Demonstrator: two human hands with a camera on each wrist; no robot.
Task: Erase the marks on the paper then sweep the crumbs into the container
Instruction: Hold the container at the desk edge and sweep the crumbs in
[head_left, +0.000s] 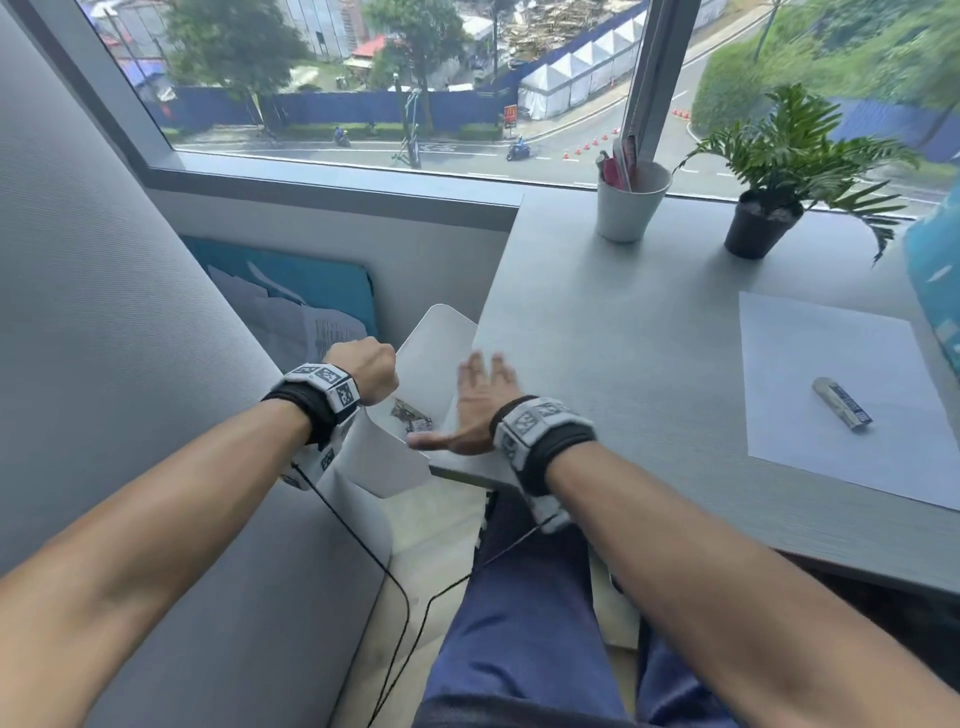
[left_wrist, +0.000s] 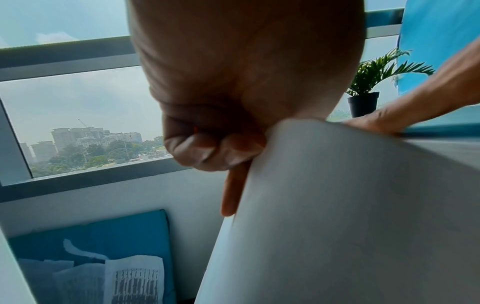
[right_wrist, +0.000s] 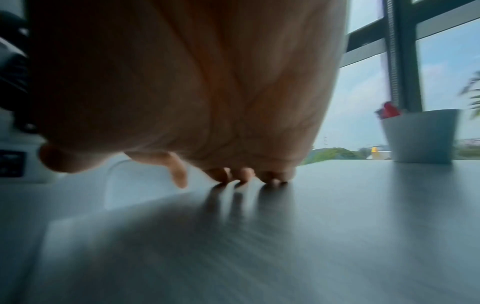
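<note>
1. Left hand (head_left: 363, 375): fingers curled, gripping the rim of the white container (head_left: 441, 358), held tilted just off the left edge of the table (head_left: 597, 322). Dark scraps lie inside it.
2. Right hand (head_left: 480, 402): fingers straight and spread, fingertips (right_wrist: 272, 181) touching the table at its left edge, beside the container. Blurred.
3. White cup (head_left: 628, 208) with pens, potted plant (head_left: 769, 208): far side, by the window.
4. Paper (head_left: 841, 395): flat, right side of table, well apart from both hands. Eraser (head_left: 841, 410) lies on it.
</note>
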